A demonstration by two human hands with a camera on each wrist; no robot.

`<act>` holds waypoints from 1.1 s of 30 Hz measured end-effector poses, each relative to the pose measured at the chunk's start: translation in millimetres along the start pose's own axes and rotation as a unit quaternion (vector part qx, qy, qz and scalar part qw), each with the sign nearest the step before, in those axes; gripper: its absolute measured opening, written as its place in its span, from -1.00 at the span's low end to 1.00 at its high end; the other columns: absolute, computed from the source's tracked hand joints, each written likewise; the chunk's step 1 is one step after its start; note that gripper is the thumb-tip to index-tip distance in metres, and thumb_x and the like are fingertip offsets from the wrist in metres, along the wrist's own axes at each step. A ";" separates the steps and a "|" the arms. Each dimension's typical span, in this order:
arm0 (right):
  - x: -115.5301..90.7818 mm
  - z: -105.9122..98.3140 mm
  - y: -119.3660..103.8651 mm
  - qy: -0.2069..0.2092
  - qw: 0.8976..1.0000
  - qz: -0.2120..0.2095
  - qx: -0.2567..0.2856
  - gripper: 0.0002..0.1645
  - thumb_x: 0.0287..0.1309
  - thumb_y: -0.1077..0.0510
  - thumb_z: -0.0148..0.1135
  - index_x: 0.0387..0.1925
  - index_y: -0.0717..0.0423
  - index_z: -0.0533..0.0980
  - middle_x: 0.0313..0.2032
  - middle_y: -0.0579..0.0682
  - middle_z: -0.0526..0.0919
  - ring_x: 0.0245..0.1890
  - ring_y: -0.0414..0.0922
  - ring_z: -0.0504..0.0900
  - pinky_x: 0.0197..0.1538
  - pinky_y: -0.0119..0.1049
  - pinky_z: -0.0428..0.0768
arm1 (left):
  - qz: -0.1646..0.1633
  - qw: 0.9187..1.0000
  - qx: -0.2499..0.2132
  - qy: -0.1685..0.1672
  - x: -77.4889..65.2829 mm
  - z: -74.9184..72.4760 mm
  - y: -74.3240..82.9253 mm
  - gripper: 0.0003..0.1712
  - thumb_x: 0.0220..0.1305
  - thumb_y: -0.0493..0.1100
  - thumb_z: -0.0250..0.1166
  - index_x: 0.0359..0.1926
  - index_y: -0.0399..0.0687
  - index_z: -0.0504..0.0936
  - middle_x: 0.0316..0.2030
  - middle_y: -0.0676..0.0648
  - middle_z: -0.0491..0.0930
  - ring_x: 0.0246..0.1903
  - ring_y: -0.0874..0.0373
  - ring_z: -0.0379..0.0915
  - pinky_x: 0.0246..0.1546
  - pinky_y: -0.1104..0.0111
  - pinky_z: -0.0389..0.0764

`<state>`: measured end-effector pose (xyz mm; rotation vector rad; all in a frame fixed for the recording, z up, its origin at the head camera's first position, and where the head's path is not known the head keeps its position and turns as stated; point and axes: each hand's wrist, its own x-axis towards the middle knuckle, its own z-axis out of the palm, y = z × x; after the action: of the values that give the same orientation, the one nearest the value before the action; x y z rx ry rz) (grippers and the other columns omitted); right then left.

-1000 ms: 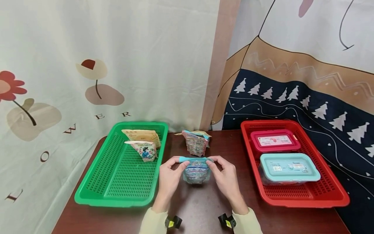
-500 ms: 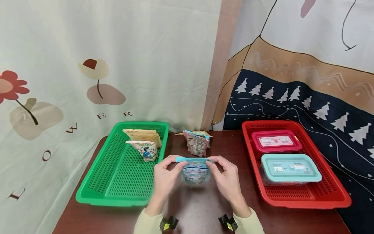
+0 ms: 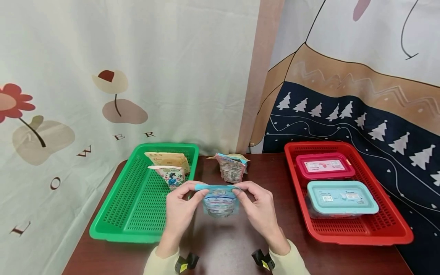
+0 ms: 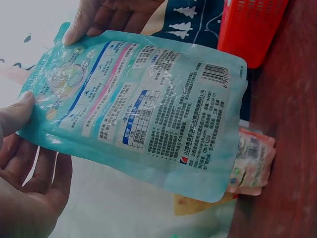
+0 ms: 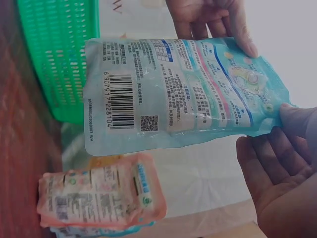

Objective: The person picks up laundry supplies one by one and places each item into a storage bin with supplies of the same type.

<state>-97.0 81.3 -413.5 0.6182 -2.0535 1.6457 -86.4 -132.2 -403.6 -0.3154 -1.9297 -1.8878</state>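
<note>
A light blue pouch (image 3: 220,204) with printed text hangs above the table, its bottom off the surface. My left hand (image 3: 181,208) pinches its top left corner between thumb and fingers. At the top right corner my right hand (image 3: 258,208) pinches it the same way. Rows of small print and a barcode cover the pouch (image 4: 148,104) on the side facing the wrists. In the right wrist view the pouch (image 5: 183,94) appears flat, its top edge between the two hands. Behind it stand a pink pouch (image 3: 231,170) and others partly hidden by it.
On the left a green basket (image 3: 117,236) contains a yellowish pouch (image 3: 180,158) and a white floral pouch (image 3: 172,176). To the right, a red basket (image 3: 361,238) holds a magenta-lidded box (image 3: 324,166) and a light-blue-lidded box (image 3: 342,196). A printed curtain (image 3: 192,76) hangs behind the table.
Both hands have moved left with the blue pouch, toward the green basket. The pouch has come up off the table. The baskets and the pouches behind have stayed put.
</note>
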 end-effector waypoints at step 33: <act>66.0 94.9 -38.3 -0.077 0.996 -0.049 0.007 -0.89 0.39 0.16 0.34 -0.15 0.07 0.73 -0.27 -0.14 0.74 -0.40 -0.32 0.54 -0.30 -0.46 0.54 | -0.083 0.992 0.073 0.064 46.3 -107.6 40.6 -0.88 0.27 -0.43 0.43 -0.19 -0.43 0.72 -0.33 0.00 0.74 -0.37 0.18 0.60 -0.29 0.48 0.62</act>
<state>-133.0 -23.8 -363.5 0.8604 -2.0840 1.6026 -94.7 -242.6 -347.8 0.0101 -2.0470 -1.8058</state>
